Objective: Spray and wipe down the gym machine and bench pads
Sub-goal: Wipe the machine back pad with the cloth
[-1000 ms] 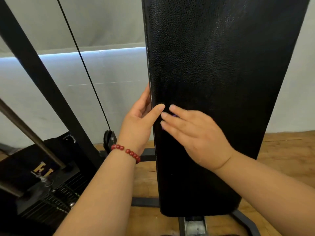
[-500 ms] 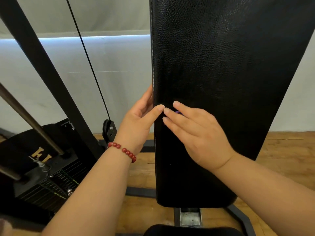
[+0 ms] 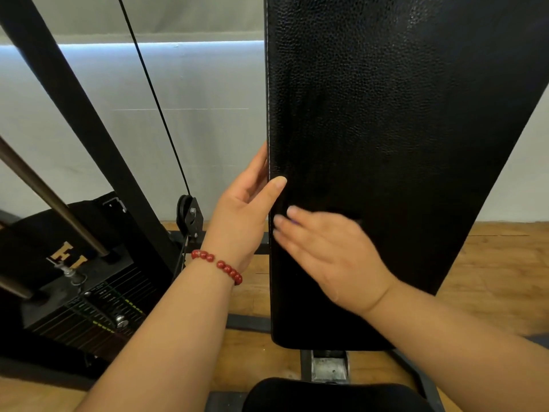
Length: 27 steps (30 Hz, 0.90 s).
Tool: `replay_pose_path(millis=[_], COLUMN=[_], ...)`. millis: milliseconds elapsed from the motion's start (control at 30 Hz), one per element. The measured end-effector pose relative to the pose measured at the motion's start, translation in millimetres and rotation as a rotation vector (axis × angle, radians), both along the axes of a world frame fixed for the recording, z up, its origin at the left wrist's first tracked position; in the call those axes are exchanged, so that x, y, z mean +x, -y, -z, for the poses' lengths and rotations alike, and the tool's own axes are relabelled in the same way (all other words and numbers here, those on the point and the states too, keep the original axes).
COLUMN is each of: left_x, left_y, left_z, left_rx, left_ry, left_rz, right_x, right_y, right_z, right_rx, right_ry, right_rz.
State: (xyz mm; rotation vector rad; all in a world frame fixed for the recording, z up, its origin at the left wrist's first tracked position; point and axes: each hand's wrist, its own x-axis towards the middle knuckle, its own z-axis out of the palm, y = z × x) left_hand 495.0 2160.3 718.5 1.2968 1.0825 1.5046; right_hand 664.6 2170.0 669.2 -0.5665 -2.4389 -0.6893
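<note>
A tall black textured back pad (image 3: 386, 129) stands upright in front of me. My left hand (image 3: 243, 209), with a red bead bracelet on the wrist, holds the pad's left edge, thumb on the front face and fingers behind it. My right hand (image 3: 329, 254) lies flat on the lower left of the pad's face, fingers straight and motion-blurred. A sliver of purple shows under its fingertips; I cannot tell what it is. The black seat pad (image 3: 326, 395) shows at the bottom edge.
A cable machine stands at the left: a slanted black frame post (image 3: 74, 99), a thin cable (image 3: 154, 99) running to a pulley (image 3: 188, 215), and a weight stack (image 3: 89, 307). A metal bracket (image 3: 328, 365) sits under the back pad. Wooden floor (image 3: 490, 263) lies around; a white wall lies behind.
My right hand has slid down the pad's face, away from my left thumb. The left hand keeps its hold on the edge. The seat pad has come into view.
</note>
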Motion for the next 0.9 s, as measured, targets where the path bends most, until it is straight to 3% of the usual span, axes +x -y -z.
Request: replay_pose_path(millis=[100,167,233,333,400,500,567,733,800,900], left_x=[4,7,10,15,21,34,41,47,46,49], left_y=[4,10,21,43,58,74,79,82,79,74], left_z=[-1,-1,1,9,7,-5,-14,-26,-30,-34], left_rx=[-0.004,-0.02,-0.047,-0.075,-0.08,-0.065,-0.07,-0.033,-0.008,0.053], left_ry=[-0.04,-0.078,-0.096,-0.092,-0.096,-0.102,-0.094,-0.203,-0.203,-0.227], left_rz=[-0.026,-0.044,-0.082,-0.175,-0.219,-0.2,-0.184,-0.242,-0.287,-0.307], right_x=[9,9,0,-16,-25,-34,-40,-39,-34,-22], right_y=[7,11,24,45,53,59,63,73,77,76], right_z=[19,15,0,-33,-47,-58,-64,-80,-85,-85], right_rx=[-0.04,-0.116,-0.367,-0.818,-1.105,-1.561,-1.753,-1.709,-1.494,-0.99], right_ry=[0.203,0.169,-0.129,-0.78,-1.011,-1.376,-1.546,-1.539,-1.35,-0.969], right_rz=[-0.03,-0.023,0.018,0.032,0.065,-0.064,-0.15,-0.149,-0.046,0.106])
